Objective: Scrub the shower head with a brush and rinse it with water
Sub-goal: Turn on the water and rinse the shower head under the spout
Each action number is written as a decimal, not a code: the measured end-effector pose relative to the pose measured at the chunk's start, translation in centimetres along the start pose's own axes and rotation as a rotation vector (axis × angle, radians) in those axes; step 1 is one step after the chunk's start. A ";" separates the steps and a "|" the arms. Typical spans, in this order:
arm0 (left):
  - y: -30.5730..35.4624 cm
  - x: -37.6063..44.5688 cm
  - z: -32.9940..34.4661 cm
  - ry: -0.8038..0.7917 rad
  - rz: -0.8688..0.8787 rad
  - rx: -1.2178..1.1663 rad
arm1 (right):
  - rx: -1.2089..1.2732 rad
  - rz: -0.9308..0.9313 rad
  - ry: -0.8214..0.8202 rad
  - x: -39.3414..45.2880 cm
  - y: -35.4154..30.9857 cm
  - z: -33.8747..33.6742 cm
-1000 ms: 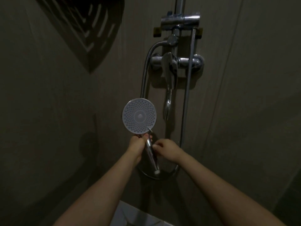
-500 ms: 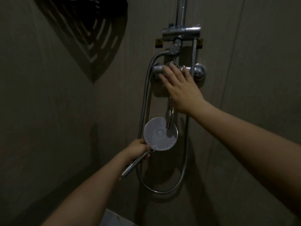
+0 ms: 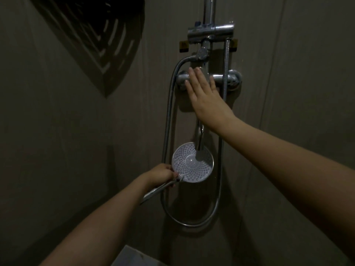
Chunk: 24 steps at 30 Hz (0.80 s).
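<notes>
The round grey shower head faces me, its nozzle plate held just under the chrome tap spout. My left hand grips its chrome handle at the neck. My right hand lies flat with straight fingers on the chrome mixer lever and valve on the wall. No brush is in sight. I cannot tell whether water runs from the spout.
A metal hose loops from the valve down and round below the shower head. A vertical riser pipe and bracket stand above. A slatted shadow falls on the left wall. A pale ledge shows at the bottom.
My right hand left the handle and rose to the mixer lever, now resting flat on it. My left hand tilted the shower head and moved it right, under the spout.
</notes>
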<state>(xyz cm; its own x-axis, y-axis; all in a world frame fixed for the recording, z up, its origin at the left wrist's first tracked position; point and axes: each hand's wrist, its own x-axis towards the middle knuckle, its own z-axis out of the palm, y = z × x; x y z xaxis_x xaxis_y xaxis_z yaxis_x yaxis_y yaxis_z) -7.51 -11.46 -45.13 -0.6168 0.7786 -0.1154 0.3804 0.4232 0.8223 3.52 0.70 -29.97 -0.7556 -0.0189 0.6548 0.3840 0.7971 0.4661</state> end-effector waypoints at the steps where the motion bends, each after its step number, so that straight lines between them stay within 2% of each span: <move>1: -0.1 0.1 0.1 -0.010 0.001 0.005 | 0.000 0.000 -0.005 0.0 -0.1 -0.1; 14: -0.9 0.0 1.4 -0.119 -0.019 0.087 | 0.027 0.012 -0.056 0.2 -0.2 -1.4; 20: -0.7 -0.4 1.1 -0.117 -0.012 0.090 | -0.025 0.012 -0.107 0.1 -0.1 -2.0; 22: -0.8 -0.5 1.2 -0.124 -0.011 0.094 | -0.019 0.020 -0.086 0.2 -0.1 -1.8; 24: -1.0 -0.4 1.3 -0.108 0.007 0.106 | 0.111 0.026 0.022 -1.0 -0.9 -1.1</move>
<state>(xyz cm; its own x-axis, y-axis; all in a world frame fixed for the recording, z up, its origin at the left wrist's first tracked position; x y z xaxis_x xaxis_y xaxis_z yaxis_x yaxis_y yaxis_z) -6.72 -11.59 -46.60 -0.5384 0.8247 -0.1733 0.4585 0.4593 0.7608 4.51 -0.67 -30.40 -0.7336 -0.0094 0.6795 0.3413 0.8595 0.3804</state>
